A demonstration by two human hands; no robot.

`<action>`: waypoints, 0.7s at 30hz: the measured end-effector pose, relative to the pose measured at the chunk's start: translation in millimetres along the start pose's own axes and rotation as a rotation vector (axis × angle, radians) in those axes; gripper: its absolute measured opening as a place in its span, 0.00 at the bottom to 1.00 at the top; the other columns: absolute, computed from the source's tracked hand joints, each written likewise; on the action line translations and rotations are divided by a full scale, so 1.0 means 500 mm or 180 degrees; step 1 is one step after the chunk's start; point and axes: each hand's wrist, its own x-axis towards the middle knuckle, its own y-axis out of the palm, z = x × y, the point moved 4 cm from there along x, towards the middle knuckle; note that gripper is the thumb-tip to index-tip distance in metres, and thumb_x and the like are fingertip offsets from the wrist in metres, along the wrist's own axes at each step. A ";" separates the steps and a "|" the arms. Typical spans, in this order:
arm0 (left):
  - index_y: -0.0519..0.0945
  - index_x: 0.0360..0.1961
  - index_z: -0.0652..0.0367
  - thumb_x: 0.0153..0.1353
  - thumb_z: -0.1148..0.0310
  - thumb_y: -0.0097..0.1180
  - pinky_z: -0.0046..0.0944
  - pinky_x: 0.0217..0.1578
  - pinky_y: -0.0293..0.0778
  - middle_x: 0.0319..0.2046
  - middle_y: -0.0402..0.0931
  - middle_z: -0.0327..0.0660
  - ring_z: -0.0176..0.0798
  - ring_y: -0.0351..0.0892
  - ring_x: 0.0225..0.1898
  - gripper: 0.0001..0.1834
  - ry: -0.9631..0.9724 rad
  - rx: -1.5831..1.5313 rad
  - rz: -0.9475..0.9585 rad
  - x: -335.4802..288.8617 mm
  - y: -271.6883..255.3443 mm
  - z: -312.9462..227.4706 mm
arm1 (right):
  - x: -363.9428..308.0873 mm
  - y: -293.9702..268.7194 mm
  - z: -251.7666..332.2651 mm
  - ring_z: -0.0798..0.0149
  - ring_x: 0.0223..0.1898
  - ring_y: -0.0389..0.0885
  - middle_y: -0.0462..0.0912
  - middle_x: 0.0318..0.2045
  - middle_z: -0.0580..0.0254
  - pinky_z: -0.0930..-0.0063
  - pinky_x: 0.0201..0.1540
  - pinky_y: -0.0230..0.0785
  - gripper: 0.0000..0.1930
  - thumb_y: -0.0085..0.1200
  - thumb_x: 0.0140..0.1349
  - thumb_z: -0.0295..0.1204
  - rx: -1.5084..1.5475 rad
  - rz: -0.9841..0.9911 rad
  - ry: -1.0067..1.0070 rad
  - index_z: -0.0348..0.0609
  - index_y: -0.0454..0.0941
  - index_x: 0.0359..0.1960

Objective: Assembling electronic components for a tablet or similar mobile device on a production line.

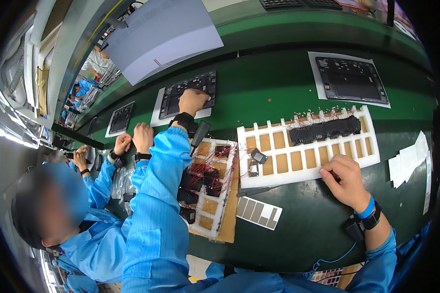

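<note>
My left hand (194,101) reaches over a dark tablet-like housing (173,100) lying on a white sheet. Its fingers are closed near the housing's right side; whatever they hold is too small to make out. My right hand (344,178) is at the near edge of a white foam tray (305,177), thumb and fingertips together. No object shows between them. Along the tray's far side stands a row of thin black parts (325,131) with red wires. Two small dark parts (259,156) lie in the tray's left end.
A second foam tray (220,195) on cardboard holds black parts and tangled red wires. Beside it lies a card of grey strips (259,213). Another dark housing (351,79) rests at far right, near white sheets (409,158). A co-worker (90,215) in blue works at left. A blue coiled cord (330,261) hangs by my right wrist.
</note>
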 end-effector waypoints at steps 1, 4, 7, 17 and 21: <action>0.91 0.37 0.59 0.52 0.60 0.68 0.38 0.38 0.82 0.29 0.89 0.43 0.40 0.88 0.29 0.15 -0.0304 -0.0263 0.0067 0.000 0.005 0.004 | 0.000 0.000 -0.003 0.53 0.25 0.76 0.77 0.23 0.56 0.63 0.29 0.68 0.04 0.64 0.59 0.23 -0.0001 -0.0003 0.0019 0.39 0.81 0.28; 0.90 0.32 0.60 0.52 0.62 0.68 0.37 0.35 0.81 0.26 0.88 0.40 0.37 0.87 0.28 0.13 -0.0505 -0.0352 -0.0042 0.019 0.000 0.035 | 0.001 0.001 -0.002 0.53 0.25 0.76 0.78 0.23 0.56 0.63 0.29 0.68 0.04 0.64 0.58 0.23 0.0037 -0.0005 0.0016 0.40 0.81 0.28; 0.88 0.28 0.61 0.51 0.62 0.69 0.36 0.33 0.79 0.25 0.87 0.38 0.35 0.86 0.27 0.12 -0.0522 -0.0432 -0.0089 0.029 0.008 0.056 | 0.003 -0.001 0.001 0.53 0.26 0.77 0.78 0.24 0.57 0.63 0.29 0.68 0.04 0.64 0.58 0.23 -0.0009 -0.0008 -0.0013 0.40 0.81 0.28; 0.90 0.32 0.63 0.54 0.61 0.69 0.33 0.35 0.76 0.25 0.87 0.38 0.33 0.84 0.27 0.14 -0.0457 -0.0848 0.0263 0.044 0.012 0.068 | 0.005 -0.001 0.002 0.52 0.25 0.76 0.77 0.23 0.57 0.62 0.29 0.68 0.04 0.64 0.58 0.24 -0.0058 0.0035 -0.0054 0.40 0.80 0.28; 0.89 0.36 0.60 0.58 0.58 0.64 0.40 0.36 0.78 0.30 0.87 0.44 0.42 0.86 0.31 0.15 0.0158 0.0209 0.0288 0.050 0.007 0.054 | 0.004 0.001 0.000 0.52 0.26 0.77 0.77 0.23 0.57 0.62 0.29 0.68 0.04 0.63 0.58 0.24 -0.0054 0.0048 -0.0035 0.40 0.80 0.28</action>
